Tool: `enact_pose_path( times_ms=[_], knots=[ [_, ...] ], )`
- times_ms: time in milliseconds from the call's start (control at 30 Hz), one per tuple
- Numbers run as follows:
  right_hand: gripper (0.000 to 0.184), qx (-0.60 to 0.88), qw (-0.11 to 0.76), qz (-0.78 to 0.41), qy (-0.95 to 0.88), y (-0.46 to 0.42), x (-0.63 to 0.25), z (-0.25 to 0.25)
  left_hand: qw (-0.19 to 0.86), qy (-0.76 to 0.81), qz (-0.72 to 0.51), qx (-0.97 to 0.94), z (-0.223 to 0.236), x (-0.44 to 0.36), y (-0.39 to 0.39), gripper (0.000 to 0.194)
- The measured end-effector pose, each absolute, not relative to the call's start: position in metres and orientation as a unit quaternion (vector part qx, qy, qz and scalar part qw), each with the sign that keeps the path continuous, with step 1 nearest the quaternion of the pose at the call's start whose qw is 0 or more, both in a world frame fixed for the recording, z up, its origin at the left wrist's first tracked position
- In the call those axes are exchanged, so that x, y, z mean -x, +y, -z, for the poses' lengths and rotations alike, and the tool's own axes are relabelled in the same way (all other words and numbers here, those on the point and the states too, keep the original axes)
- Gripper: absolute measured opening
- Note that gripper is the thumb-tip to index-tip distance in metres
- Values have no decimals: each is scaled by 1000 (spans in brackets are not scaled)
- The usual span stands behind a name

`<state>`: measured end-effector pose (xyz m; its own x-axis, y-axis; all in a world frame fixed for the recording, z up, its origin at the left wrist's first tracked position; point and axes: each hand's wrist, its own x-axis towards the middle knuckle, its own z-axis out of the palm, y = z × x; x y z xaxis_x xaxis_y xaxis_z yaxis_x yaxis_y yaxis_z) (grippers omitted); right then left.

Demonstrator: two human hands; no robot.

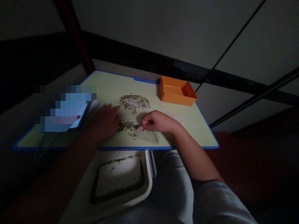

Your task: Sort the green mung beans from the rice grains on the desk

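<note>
My left hand (107,121) rests on the table with its fingers stretched out, beside a small scatter of green beans (127,125). On the other side of that scatter, my right hand (155,121) is closed, thumb and fingertips pinched together low over the tabletop. Whatever lies between those fingertips is too small to make out. A clear protractor (147,135) lies flat just below the right hand. Farther back spreads a larger pile of white rice-like grains mixed with green beans (134,102). Pale grains (174,116) lie behind the right wrist, partly hidden by it.
An orange open box (178,91) stands at the table's back right corner. At the left, a lit tablet-like screen (80,115) is partly blurred out. Under the blue-edged table (112,81), a white tub (149,183) holds green beans along its inner edges.
</note>
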<state>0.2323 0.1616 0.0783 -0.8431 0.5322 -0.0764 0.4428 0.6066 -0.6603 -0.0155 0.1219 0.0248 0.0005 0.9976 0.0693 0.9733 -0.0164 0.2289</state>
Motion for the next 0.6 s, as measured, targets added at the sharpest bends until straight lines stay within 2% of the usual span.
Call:
enact_pose_path(
  times_ms=[200,600],
  knots=[
    [36,300,31,-368,-879,164,-238,-82,70,699,-116,-702,-31,12,118,57],
    [33,346,21,-363,-865,167,-242,-87,69,705,-105,-698,-34,10,117,57]
  ],
)
